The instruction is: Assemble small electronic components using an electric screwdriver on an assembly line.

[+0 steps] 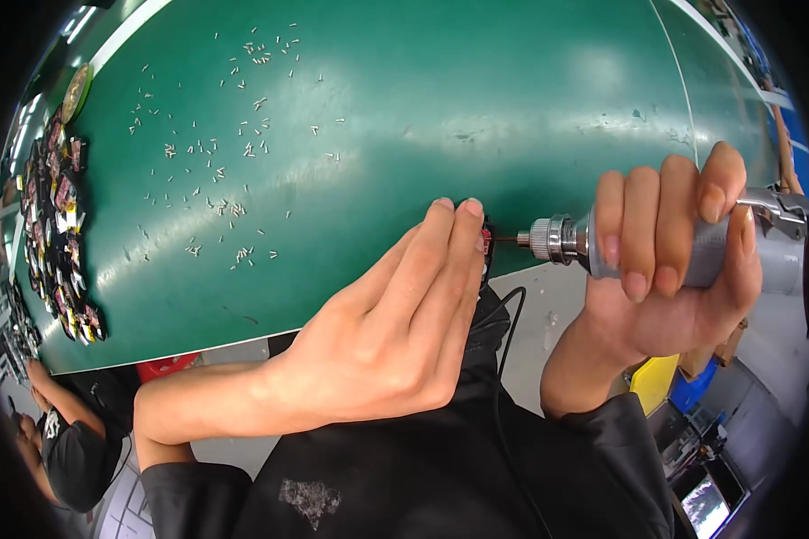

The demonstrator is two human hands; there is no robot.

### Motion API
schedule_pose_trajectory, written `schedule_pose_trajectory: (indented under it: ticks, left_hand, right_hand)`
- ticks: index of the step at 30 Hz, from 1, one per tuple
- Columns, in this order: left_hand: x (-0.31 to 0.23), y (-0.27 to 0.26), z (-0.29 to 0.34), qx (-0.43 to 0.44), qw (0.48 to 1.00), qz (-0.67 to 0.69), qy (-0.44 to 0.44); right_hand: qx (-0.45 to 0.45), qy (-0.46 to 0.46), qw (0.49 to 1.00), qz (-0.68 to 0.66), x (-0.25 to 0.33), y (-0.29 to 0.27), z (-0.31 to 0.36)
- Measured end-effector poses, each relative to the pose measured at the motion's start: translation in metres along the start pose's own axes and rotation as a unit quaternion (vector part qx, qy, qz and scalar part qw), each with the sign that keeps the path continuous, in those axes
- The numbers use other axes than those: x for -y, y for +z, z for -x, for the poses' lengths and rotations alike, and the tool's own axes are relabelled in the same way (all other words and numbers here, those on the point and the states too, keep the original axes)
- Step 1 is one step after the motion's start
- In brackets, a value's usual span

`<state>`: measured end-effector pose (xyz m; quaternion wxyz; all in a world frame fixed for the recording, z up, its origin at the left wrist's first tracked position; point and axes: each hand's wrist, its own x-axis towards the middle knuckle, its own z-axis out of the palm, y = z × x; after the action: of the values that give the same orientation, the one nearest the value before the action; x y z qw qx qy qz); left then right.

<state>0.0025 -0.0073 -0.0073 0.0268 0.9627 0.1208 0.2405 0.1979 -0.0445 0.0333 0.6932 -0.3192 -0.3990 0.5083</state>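
My right hand (670,256) is wrapped round a grey electric screwdriver (562,241) with a knurled metal collar and a lever along its body. The tool lies nearly level, and its thin bit (507,239) points left. At the bit's tip is a small black part (486,260) with some red on it, by the table's near edge. My left hand (386,332) is closed on this part, its fingers straight and pressed together. They hide most of it, so I cannot tell its full shape or whether the bit sits in a screw.
Many small silver screws (235,210) lie scattered over the green table (395,135). A heap of small black parts (63,242) lines the left side, with a round dish (76,92) beyond. A black cable (503,355) hangs before me. Another person (76,449) sits at the lower left.
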Motion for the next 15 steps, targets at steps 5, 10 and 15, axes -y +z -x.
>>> schedule_pose_trajectory:
  ticks: [5,10,15]
  left_hand:
    - [-0.002,0.001,0.0,-0.006,1.0,0.011,-0.003]
    - [0.003,0.001,0.001,-0.016,0.999,0.023,0.017]
    - [0.006,-0.002,0.001,-0.018,1.0,0.021,0.014]
  right_hand:
    - [0.057,0.021,0.997,0.043,0.002,0.002,-0.008]
    - [0.093,0.032,0.988,0.116,0.001,0.014,-0.012]
    - [0.109,0.001,0.99,0.086,-0.004,0.014,-0.017]
